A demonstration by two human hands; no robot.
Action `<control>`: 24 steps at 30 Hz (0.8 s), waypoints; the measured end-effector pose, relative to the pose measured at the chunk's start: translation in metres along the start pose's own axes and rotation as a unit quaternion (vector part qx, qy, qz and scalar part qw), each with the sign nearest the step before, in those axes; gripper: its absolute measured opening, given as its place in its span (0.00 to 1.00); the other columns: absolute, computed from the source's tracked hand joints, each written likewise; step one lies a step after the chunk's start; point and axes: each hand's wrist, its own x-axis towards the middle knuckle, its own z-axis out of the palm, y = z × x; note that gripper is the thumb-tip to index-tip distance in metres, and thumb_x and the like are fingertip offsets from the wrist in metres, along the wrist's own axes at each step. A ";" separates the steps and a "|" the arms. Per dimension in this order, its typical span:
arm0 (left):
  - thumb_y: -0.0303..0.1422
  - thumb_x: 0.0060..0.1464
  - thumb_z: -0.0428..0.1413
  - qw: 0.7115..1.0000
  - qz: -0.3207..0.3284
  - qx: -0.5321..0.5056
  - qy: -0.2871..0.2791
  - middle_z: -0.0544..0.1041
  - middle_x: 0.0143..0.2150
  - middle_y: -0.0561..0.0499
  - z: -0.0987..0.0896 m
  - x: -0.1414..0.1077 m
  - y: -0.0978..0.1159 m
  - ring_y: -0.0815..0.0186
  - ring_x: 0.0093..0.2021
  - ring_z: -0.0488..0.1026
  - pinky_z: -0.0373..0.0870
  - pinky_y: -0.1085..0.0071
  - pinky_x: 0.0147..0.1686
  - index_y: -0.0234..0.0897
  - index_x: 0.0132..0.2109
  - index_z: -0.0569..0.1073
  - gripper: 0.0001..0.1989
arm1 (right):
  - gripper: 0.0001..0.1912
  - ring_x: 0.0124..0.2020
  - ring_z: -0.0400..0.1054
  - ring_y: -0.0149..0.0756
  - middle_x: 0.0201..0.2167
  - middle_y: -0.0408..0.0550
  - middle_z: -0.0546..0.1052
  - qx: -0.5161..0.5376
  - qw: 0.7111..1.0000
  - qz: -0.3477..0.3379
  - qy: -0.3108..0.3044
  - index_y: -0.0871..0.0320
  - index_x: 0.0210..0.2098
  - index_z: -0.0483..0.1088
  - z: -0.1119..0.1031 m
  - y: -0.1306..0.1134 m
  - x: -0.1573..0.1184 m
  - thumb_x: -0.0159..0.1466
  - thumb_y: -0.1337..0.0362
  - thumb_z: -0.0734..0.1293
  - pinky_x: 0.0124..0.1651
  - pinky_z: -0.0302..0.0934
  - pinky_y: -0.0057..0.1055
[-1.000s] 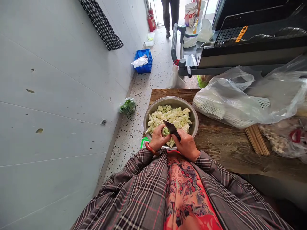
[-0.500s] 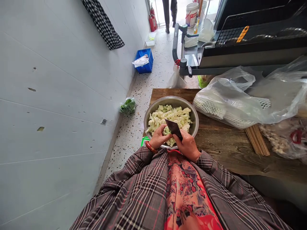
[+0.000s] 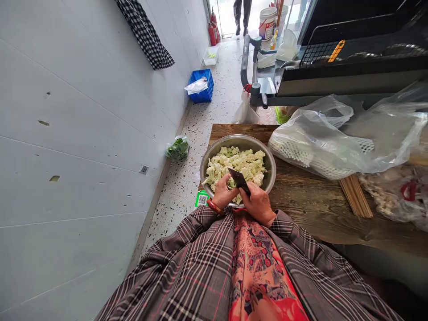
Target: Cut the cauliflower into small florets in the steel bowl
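A wide metal bowl point(image 3: 272, 166) full of cut cauliflower florets point(image 3: 239, 159) stands on the wooden table just in front of my body. My right hand point(image 3: 259, 203) is closed round a dark, broad-bladed knife point(image 3: 238, 179), its blade slanting up to the left over the florets. Close beside it, my left hand point(image 3: 223, 192) is closed on a piece of cauliflower point(image 3: 231, 183), mostly hidden by the fingers and the blade. Both hands are over the bowl's near rim, their fingertips almost meeting.
On the wooden table point(image 3: 301, 203) lie plastic bags point(image 3: 321, 142) with white netting and a bundle of wooden sticks point(image 3: 356, 196). A bag of greens point(image 3: 178, 148) and a blue crate point(image 3: 203, 91) stand along the wall. A person's legs point(image 3: 242, 15) show at the doorway.
The knife blade has tilted lower and shifted slightly left, and both hands have turned a little. The person at the doorway has moved farther away.
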 end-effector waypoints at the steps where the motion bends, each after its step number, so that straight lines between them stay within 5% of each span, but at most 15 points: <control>1: 0.32 0.42 0.60 1.000 -0.001 0.001 -0.001 0.76 0.39 0.51 0.000 0.000 0.000 0.61 0.42 0.71 0.67 0.65 0.46 0.38 0.41 0.72 0.16 | 0.12 0.31 0.68 0.37 0.29 0.49 0.73 -0.001 1.000 0.000 0.003 0.57 0.33 0.68 0.000 0.000 0.000 0.69 0.61 0.57 0.34 0.58 0.30; 13: 0.30 0.38 0.56 0.999 -0.023 0.022 0.011 0.75 0.35 0.53 -0.009 0.006 -0.001 0.62 0.38 0.72 0.69 0.65 0.42 0.37 0.38 0.71 0.14 | 0.11 0.32 0.70 0.37 0.30 0.48 0.75 -0.029 0.998 0.014 0.052 0.55 0.33 0.69 0.010 0.013 0.014 0.68 0.61 0.57 0.34 0.60 0.29; 17: 0.32 0.40 0.55 0.988 -0.116 -0.095 -0.021 0.74 0.38 0.51 -0.019 0.003 0.000 0.67 0.28 0.70 0.70 0.69 0.28 0.36 0.37 0.71 0.13 | 0.15 0.31 0.71 0.37 0.30 0.50 0.76 0.020 0.987 0.089 0.129 0.59 0.34 0.70 0.002 0.038 0.026 0.68 0.59 0.57 0.34 0.61 0.29; 24: 0.46 0.43 0.63 0.919 -0.183 -0.348 -0.035 0.73 0.41 0.48 -0.032 0.008 0.010 0.65 0.34 0.72 0.71 0.71 0.28 0.36 0.43 0.66 0.26 | 0.19 0.29 0.71 0.39 0.26 0.50 0.76 0.133 0.974 0.114 0.144 0.59 0.30 0.71 -0.003 0.034 0.042 0.66 0.51 0.59 0.33 0.63 0.32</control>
